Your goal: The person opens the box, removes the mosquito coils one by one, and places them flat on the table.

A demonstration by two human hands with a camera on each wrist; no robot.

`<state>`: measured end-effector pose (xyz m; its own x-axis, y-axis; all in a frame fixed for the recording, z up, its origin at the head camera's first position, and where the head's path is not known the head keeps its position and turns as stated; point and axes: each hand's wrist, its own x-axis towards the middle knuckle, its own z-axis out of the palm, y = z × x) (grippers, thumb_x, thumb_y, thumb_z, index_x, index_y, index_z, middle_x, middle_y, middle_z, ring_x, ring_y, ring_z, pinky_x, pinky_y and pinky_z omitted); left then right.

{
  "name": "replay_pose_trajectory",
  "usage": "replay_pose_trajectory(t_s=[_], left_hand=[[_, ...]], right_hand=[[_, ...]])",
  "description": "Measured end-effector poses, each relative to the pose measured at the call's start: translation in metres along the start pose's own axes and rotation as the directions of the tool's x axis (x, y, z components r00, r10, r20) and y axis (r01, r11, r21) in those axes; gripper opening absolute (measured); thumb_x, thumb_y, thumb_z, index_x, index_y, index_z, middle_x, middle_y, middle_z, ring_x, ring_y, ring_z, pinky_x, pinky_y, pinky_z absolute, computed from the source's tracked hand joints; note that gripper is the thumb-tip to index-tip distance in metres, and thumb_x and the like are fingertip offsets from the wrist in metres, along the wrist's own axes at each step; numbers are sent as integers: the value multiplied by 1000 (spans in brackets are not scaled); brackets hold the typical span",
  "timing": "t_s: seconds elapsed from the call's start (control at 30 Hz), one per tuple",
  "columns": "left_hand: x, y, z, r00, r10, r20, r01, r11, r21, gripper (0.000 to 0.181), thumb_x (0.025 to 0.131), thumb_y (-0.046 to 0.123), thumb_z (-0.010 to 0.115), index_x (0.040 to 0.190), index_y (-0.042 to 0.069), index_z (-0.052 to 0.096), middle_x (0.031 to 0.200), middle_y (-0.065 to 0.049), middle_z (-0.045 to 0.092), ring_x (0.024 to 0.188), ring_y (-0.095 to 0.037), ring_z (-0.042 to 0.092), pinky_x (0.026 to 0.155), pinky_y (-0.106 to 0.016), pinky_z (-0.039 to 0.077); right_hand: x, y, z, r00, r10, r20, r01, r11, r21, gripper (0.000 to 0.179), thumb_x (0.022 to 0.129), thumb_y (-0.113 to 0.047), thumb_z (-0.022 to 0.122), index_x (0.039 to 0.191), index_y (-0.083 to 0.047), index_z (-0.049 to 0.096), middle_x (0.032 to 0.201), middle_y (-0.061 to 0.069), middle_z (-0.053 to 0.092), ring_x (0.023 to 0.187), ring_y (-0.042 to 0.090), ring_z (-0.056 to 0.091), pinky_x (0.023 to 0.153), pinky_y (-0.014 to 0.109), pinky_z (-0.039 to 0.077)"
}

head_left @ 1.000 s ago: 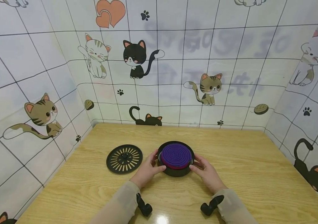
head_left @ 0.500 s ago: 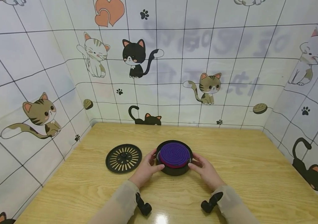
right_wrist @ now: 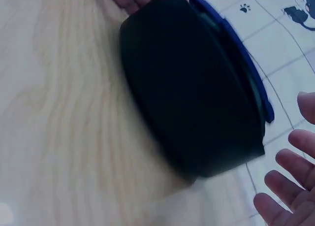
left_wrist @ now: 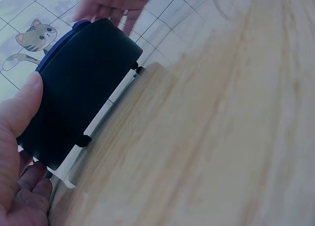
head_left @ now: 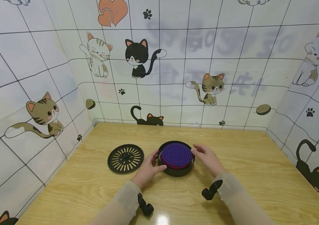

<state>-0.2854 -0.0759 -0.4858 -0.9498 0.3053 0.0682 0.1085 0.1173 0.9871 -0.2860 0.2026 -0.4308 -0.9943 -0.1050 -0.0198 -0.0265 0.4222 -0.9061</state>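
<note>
A round black mosquito coil holder (head_left: 177,172) stands on the table, with a stack of purple mosquito coils (head_left: 176,153) inside, reddish lower down. My left hand (head_left: 147,170) grips its left side, thumb toward the front and fingers behind. In the left wrist view, small feet show under the dark holder wall (left_wrist: 83,88). My right hand (head_left: 208,159) hovers at the upper right rim, fingers spread and holding nothing. A gap separates that right hand (right_wrist: 295,179) from the holder in the right wrist view. To the left lies the slotted black lid (head_left: 125,155), knob up.
The wooden table (head_left: 232,150) runs back to a wall covering (head_left: 173,103) printed with cats and grid lines. Similar covering closes in the left and right sides.
My right hand has let go of the holder's right side and lifted slightly toward the upper rim. My left hand keeps its grip. The holder and lid stay in place.
</note>
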Motion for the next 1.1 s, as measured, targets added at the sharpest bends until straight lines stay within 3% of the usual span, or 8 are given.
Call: replay_pose_trajectory(t_s=[0.17,0.33,0.53,0.7,1.1], left_hand=[[1,-2,0,1000,1,0,-1,1000,4,90,83,29,77,153,10,23,150,-19,34,139,-37,29,114,-50,25],[3,-4,1,1000,1,-1,-1,1000,7,93,80,31,80,152,11,24,150,-17,34,139,-36,29,114,-49,24],[2,-3,2,1000,-3,-3,3,1000,22,94,80,33,80,152,10,25,150,-15,35,140,-33,29,115,-47,24],[3,-4,1,1000,-10,-11,11,999,46,93,80,36,79,152,12,26,150,-14,35,139,-32,30,114,-47,25],[0,1,0,1000,-10,-16,12,997,80,90,82,42,76,152,14,26,151,-13,33,138,-32,32,113,-46,28]], right_hand=[[9,-16,9,1000,-1,27,3,998,-70,61,97,-41,56,144,-6,42,149,22,33,137,39,31,108,56,33],[15,-25,19,1000,7,8,-6,989,-146,55,98,-30,56,139,4,45,143,25,40,131,40,39,106,53,36],[18,-28,25,1000,8,-28,-13,979,-203,46,97,-25,58,132,5,53,138,25,47,130,40,41,107,53,34],[19,-30,29,999,27,-39,-35,979,-202,47,95,-22,60,133,5,53,139,25,46,132,40,38,109,52,32],[15,-33,32,998,52,-41,-57,989,-139,43,96,-23,59,130,2,56,136,23,50,128,38,44,105,51,38]])
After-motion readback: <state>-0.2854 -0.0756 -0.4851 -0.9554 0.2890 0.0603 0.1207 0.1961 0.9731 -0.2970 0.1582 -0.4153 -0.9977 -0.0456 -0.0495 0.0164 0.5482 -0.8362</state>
